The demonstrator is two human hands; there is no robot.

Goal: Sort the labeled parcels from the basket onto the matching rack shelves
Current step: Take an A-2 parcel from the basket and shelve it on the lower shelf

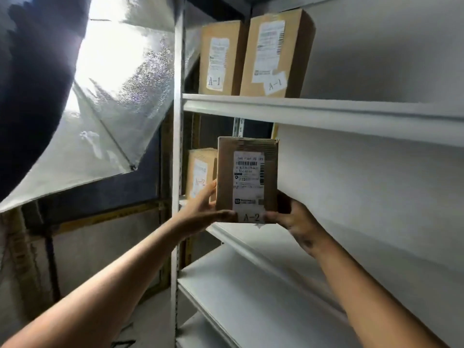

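A brown cardboard parcel (247,179) with a white shipping label and "A-2" written at its bottom stands upright at the front of the second shelf (263,247). My left hand (204,209) grips its lower left edge. My right hand (296,217) grips its lower right corner. Another parcel marked "A-2" (199,172) stands just behind and to the left on the same shelf. Two parcels marked "A-1" (218,59) (273,54) stand side by side on the shelf above (326,109). The basket is out of view.
The white metal rack has a grey upright post (177,146) at its left and lower shelves (238,297) below. A silvery reflective umbrella (108,109) hangs to the left of the rack. A white wall lies behind the shelves.
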